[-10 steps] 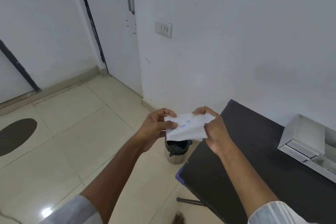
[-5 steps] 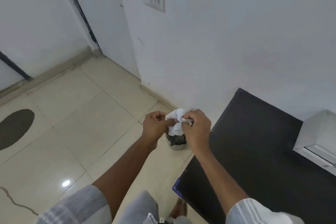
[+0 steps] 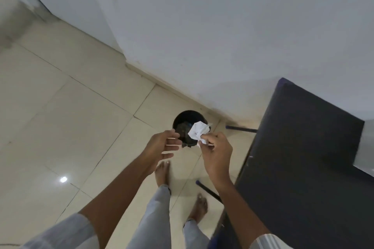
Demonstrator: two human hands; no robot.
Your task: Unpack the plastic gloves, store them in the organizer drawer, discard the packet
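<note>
My right hand pinches the crumpled packet over the bin, at the bin's four o'clock rim. My left hand hangs spread and empty at its eight o'clock.

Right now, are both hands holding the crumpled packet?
No, only the right hand pinches the crumpled packet over the black bin, while the left hand is open and apart from it.

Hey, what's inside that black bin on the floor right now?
The black bin holds dark, crumpled contents, perhaps a liner. The crumpled packet, pinched by the right hand, covers its right side.
</note>
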